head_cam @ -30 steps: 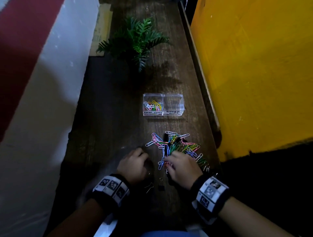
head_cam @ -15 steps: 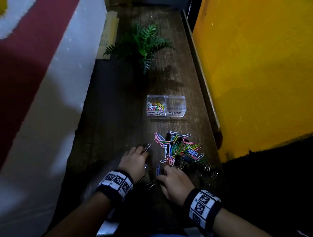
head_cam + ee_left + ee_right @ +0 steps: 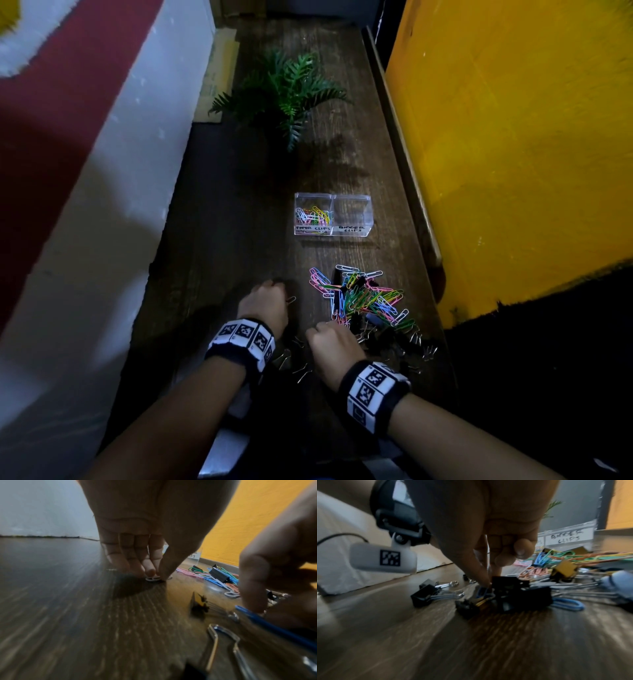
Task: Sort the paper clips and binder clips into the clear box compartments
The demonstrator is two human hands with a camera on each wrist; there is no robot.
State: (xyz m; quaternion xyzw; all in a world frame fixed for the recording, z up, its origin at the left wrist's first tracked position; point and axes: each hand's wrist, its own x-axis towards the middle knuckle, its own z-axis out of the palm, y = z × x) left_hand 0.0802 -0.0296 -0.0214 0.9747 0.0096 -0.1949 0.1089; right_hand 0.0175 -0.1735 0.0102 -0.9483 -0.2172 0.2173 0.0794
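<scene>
A clear two-compartment box (image 3: 352, 229) stands mid-table; its left half holds coloured paper clips (image 3: 313, 216), and its right half, labelled binder clips (image 3: 565, 536), looks empty. A pile of coloured paper clips (image 3: 363, 296) lies nearer me, with black binder clips (image 3: 394, 341) at its near edge. My left hand (image 3: 265, 301) is left of the pile, thumb and fingertips pinching a white paper clip (image 3: 153, 579) that lies flat on the wood. My right hand (image 3: 334, 346) is at the pile's near-left corner, pinching a blue paper clip (image 3: 481, 592) among black binder clips (image 3: 518, 596).
The dark wooden table (image 3: 239, 212) is narrow, with a white wall on the left and a yellow wall (image 3: 513, 154) on the right. A green fern (image 3: 287, 89) stands beyond the box. Loose binder clips (image 3: 294, 363) lie between my wrists.
My left hand has slid forward along the table to the white clip. My right hand has drawn back from the pile's middle to its near-left corner.
</scene>
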